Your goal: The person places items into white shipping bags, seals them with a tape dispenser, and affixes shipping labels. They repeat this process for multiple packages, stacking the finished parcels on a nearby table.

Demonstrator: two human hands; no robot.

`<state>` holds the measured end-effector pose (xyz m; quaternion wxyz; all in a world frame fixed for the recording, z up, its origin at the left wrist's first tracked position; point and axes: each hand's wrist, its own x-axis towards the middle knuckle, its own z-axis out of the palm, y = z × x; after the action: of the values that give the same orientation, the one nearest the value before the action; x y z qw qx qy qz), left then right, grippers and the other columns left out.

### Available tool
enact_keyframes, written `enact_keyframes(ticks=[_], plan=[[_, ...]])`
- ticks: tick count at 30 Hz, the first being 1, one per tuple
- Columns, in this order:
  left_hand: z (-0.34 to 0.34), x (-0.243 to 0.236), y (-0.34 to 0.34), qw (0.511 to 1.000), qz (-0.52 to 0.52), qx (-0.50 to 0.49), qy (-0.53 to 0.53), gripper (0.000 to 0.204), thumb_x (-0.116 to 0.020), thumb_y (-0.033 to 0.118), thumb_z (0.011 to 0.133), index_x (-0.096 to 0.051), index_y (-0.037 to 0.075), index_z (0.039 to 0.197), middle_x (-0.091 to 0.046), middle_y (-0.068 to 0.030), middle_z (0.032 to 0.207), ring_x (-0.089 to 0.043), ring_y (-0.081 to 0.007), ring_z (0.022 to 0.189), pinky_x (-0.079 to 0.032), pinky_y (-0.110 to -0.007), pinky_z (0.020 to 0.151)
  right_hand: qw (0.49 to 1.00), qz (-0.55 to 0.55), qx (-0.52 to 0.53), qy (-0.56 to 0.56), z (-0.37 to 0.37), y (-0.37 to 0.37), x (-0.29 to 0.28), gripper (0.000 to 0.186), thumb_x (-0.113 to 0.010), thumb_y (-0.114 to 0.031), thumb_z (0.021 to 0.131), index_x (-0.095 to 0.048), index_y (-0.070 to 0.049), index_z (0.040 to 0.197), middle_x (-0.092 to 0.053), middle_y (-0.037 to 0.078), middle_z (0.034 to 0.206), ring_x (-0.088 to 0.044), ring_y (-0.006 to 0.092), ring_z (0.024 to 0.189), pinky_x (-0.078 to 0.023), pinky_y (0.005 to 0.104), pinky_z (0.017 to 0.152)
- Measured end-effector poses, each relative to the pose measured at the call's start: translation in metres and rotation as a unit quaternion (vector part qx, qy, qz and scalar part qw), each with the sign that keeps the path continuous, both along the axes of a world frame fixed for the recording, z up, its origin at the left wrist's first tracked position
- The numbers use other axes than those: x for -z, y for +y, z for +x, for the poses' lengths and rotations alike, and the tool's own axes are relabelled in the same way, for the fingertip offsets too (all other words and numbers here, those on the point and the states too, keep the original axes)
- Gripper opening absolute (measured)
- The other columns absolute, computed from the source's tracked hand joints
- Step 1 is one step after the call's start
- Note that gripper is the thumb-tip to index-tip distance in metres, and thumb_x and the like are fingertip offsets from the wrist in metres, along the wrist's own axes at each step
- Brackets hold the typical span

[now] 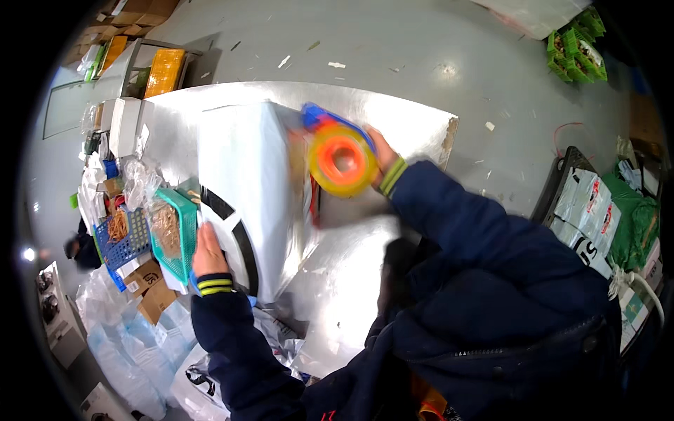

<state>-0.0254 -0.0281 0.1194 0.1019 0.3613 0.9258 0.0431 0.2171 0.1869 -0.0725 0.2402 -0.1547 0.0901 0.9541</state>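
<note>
My right hand [382, 153] is closed on a tape dispenser [344, 158], a blue and red frame with a roll of yellow tape on an orange core. It is held above the table at the right side of a large white plastic-wrapped package [242, 154] and is slightly blurred. At the package's left edge rests my left hand [208, 252], its fingers pointing away from me and lying against the wrapping. Black bands run across the white package near that hand. A teal basket [188, 217] stands just left of the left hand.
The package lies on a shiny metal table [337, 256]. On the left are a blue basket [126, 238] with rubber bands, cardboard [156, 298] and clear plastic bags [133, 351]. Beyond stands a yellow crate [165, 72]. Wrapped parcels [583, 210] sit at the right, green crates [576, 52] farther off.
</note>
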Motion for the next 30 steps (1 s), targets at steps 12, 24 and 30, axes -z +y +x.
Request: enact_keyframes(ticks=[12, 24, 30], plan=[[0.101, -0.011, 0.005, 0.947, 0.080, 0.308, 0.039, 0.090, -0.050, 0.067, 0.066, -0.033, 0.004, 0.128, -0.025, -0.0206, 0.136, -0.020, -0.0378, 0.127, -0.010, -0.053, 0.100, 0.987, 0.118, -0.101, -0.038, 0.121, -0.113, -0.021, 0.047, -0.033, -0.034, 0.091, -0.040, -0.001, 0.124, -0.050, 0.014, 0.117, -0.048, 0.0198, 0.110, -0.038, 0.0316, 0.094], [0.137, 0.004, -0.028, 0.889, 0.348, 0.282, 0.098, 0.030, -0.061, 0.006, 0.068, -0.056, 0.002, 0.097, -0.053, -0.0178, 0.103, -0.049, -0.0305, 0.099, -0.039, -0.038, 0.083, 0.617, 0.668, -0.346, -0.231, 0.100, -0.147, -0.061, 0.044, -0.059, -0.044, 0.075, -0.065, -0.001, 0.083, -0.064, 0.013, 0.079, -0.061, 0.0212, 0.072, -0.047, 0.0281, 0.068], [0.153, 0.188, -0.089, 0.966, 0.225, 0.018, -0.125, 0.016, -0.052, 0.003, 0.068, -0.063, 0.000, 0.079, -0.061, -0.0131, 0.072, -0.058, -0.0284, 0.077, -0.046, -0.032, 0.069, 0.631, 0.551, -0.370, -0.401, 0.169, -0.059, -0.105, 0.039, -0.060, -0.035, 0.078, -0.063, 0.001, 0.091, -0.064, 0.012, 0.078, -0.060, 0.0144, 0.071, -0.047, 0.0253, 0.068]])
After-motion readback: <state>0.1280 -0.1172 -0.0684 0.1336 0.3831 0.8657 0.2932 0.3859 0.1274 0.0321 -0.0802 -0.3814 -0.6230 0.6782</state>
